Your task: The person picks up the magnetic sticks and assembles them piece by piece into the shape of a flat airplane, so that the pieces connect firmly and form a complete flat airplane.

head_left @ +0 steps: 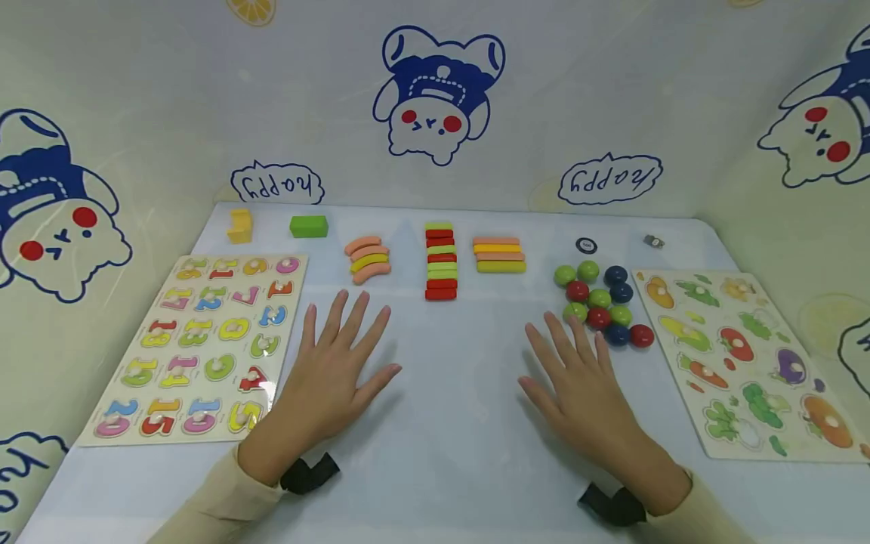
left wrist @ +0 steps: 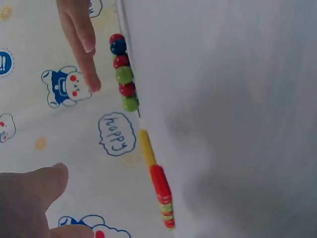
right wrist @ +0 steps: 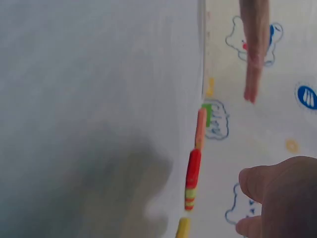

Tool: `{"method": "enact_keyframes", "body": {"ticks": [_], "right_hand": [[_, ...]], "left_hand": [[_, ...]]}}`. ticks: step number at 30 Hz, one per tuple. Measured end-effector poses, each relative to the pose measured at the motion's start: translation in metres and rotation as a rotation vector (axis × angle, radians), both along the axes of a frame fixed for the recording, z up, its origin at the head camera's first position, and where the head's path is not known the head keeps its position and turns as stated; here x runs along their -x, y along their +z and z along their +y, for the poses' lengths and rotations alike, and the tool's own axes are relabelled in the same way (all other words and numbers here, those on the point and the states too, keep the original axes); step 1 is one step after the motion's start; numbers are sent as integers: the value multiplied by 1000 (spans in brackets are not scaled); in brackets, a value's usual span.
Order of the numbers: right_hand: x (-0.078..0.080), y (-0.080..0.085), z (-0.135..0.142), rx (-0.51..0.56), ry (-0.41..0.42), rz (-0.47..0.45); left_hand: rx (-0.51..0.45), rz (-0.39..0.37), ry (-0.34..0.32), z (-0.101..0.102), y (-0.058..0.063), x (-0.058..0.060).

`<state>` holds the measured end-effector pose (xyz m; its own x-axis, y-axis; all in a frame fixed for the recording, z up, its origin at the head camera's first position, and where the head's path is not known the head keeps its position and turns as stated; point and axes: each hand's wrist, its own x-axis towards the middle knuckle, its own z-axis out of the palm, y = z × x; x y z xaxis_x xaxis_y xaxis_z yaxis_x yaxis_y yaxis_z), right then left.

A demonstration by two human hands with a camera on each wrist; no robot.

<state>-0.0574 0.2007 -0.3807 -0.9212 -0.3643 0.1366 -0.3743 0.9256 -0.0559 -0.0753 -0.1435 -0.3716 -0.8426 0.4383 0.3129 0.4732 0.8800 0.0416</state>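
My left hand (head_left: pixel 340 370) is held over the near left of the table, palm down, with straight, spread fingers and nothing in it. Its wrist side overlaps a number puzzle board (head_left: pixel 209 350). Beyond its fingertips lie several curved pink and yellow pieces (head_left: pixel 370 259). On the other side, my right hand (head_left: pixel 578 385) spreads its fingers the same way and holds nothing. Its fingertips are nearest a cluster of red, green and blue balls (head_left: pixel 599 317), overlapping their near edge in the head view. Both wrist views show a thumb and the opposite hand's fingers.
Between the hands, further back, are a row of red and green strips (head_left: pixel 442 261) and several straight pink and yellow sticks (head_left: pixel 499 255). A yellow piece (head_left: pixel 240 226), green block (head_left: pixel 309 227), black disc (head_left: pixel 586 245) and small metallic item (head_left: pixel 654 241) line the back. A vegetable puzzle board (head_left: pixel 802 449) lies right.
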Motion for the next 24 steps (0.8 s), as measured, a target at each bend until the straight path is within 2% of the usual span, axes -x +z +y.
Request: {"method": "enact_keyframes", "body": {"ticks": [6, 11, 16, 19, 24], "right_hand": [[17, 11, -30, -12, 115, 28], [38, 26, -57, 17, 166, 25], [65, 35, -85, 100, 162, -21], [81, 35, -103, 172, 190, -39], [109, 32, -132, 278, 259, 1]], "left_hand": [[-11, 9, 3, 2, 25, 15], [-72, -29, 58, -7, 37, 42], [-179, -98, 186, -20, 30, 77], [-267, -116, 241, -20, 23, 94], [-356, -110, 313, -14, 4, 114]]}}
